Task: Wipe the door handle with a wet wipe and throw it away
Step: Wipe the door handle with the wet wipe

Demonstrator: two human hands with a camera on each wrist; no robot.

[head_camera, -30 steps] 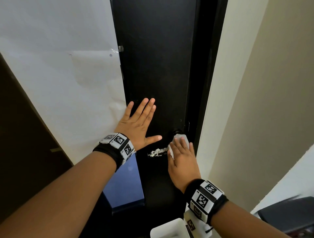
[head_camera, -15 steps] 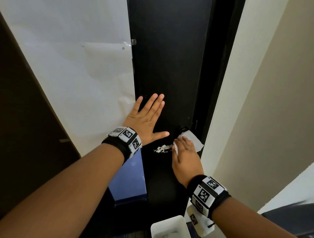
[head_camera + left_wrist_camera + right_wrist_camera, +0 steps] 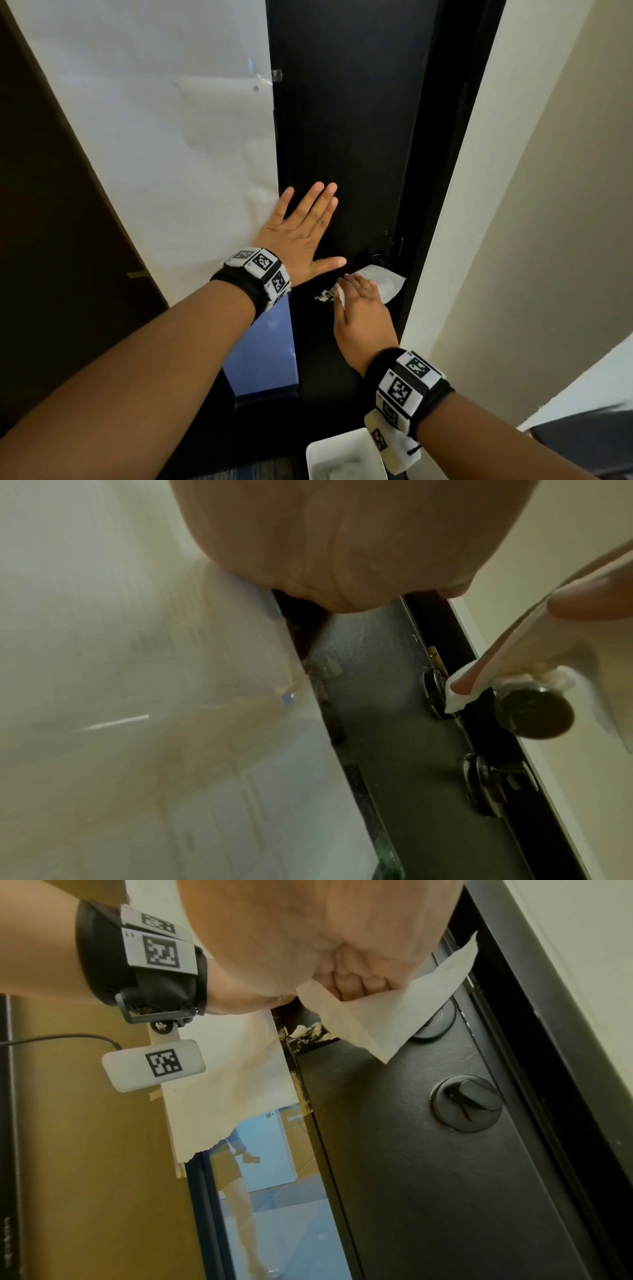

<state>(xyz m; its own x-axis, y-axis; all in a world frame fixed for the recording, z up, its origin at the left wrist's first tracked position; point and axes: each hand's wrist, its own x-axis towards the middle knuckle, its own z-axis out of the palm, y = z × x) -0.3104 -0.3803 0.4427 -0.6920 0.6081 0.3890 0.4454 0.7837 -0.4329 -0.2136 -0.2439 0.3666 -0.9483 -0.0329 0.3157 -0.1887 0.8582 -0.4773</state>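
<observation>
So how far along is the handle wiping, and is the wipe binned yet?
Wiping is in hand: the right hand grips the wipe around the handle, while the left hand lies flat on the door. How clean the handle is can't be judged. Left: finishing the wipe and dropping it in the white bin below.

Matt black door (image 3: 342,137), papery wipe (image 3: 385,280)

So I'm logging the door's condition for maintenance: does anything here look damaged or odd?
Yes. The lever handle under the right hand and wet wipe has its dark finish chipped to pale patches. The white paper covering the door's glass pane is ragged along its bottom edge, leaving the glass bare.
</observation>
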